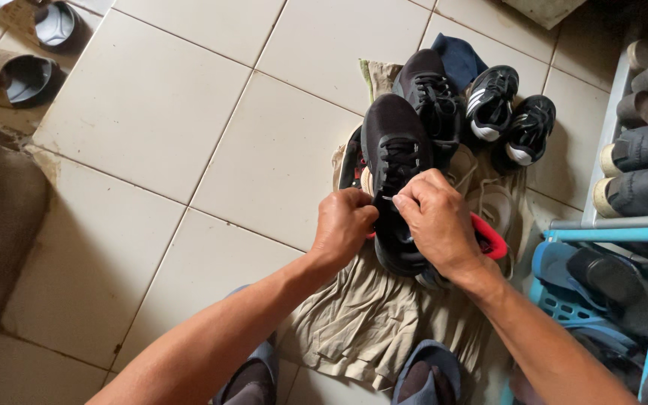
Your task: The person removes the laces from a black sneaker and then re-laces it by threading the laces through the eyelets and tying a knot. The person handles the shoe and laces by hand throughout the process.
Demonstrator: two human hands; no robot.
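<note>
Both hands, left hand (344, 220) and right hand (436, 221), pinched shut on the thin, limp lace (388, 199) of a light black sneaker (393, 154), best gripped near its stiff tip.

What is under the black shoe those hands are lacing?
The black shoe sits on other footwear: a pale shoe and something red show at its right. Beneath them a beige cloth covers the tile floor. Both hands hide the shoe's rear, so what lies there cannot be seen.
</note>
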